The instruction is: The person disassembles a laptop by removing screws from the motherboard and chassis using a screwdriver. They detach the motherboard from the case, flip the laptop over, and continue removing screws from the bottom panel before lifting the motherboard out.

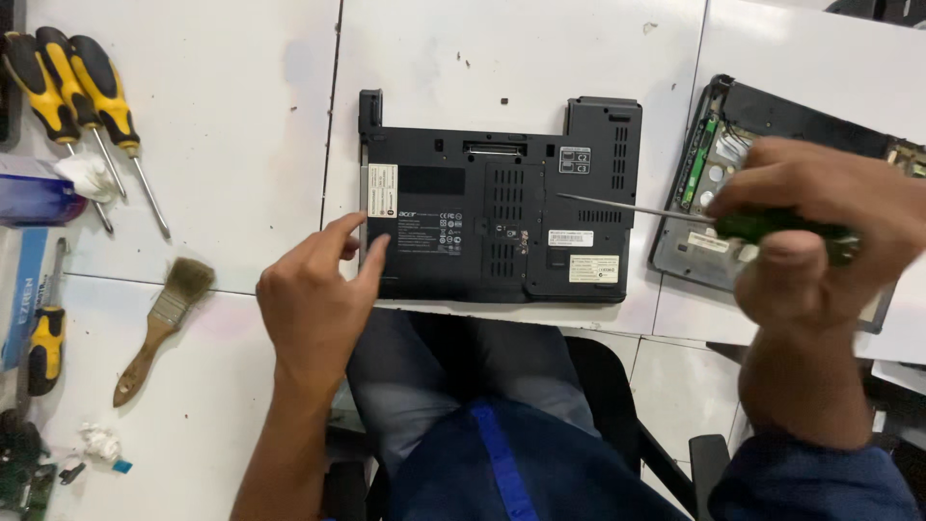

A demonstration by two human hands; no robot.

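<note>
Upturned black laptop [497,203] at white table [231,145] edge; left hand [313,304], fingers spread, steadies its left edge; right hand [820,236] fisted around green-handled screwdriver [675,214], tip over base. Risk: tip slipping, gouging casing.

A black laptop [497,198] lies underside up, carrying white and pale labels and grids of dark vent slots, on a white table [212,125] marked with small dark specks. The right hand [820,227] holds a screwdriver [675,214] with a green handle and silver shaft. Three screwdrivers [72,82] have yellow-and-black handles. The paintbrush [159,328] has a brown wooden handle, silver band and tan bristles. A second opened laptop [714,174] shows grey metal and a green circuit strip.
</note>
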